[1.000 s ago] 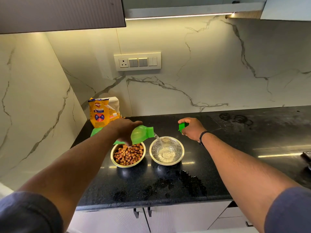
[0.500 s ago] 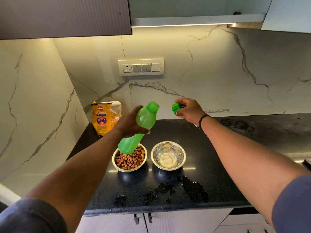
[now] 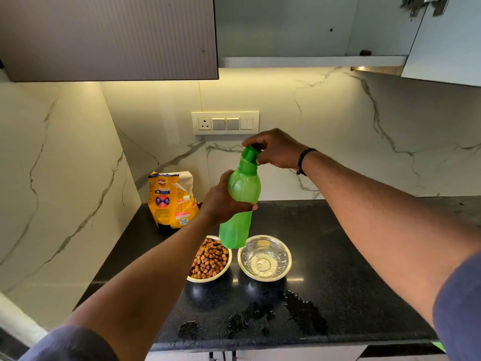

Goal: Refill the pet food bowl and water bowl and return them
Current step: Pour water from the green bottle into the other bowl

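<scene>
Hands meet on a green bottle (image 3: pixel 243 201) held in the air just above the two steel bowls. The left hand (image 3: pixel 223 201) wraps round the bottle's middle, fingers curled tight about it, and the bottle stands nearly upright with a slight tilt. The right hand (image 3: pixel 276 151) sits over the bottle's top, its fingers pinching the green cap (image 3: pixel 250 153) against the neck; whether the cap is fully seated cannot be told. Directly below the bottle's base, the food bowl (image 3: pixel 210 259) rests on the black counter (image 3: pixel 351 269), filled with brown kibble. Just to the right of the food bowl, nearly touching it, the water bowl (image 3: pixel 264 257) holds clear water. Behind and to the left of the food bowl, a yellow pet food bag (image 3: pixel 170 199) stands against the marble wall in the corner. In front of the water bowl, wet patches (image 3: pixel 304 312) spread across the counter toward its near edge.
</scene>
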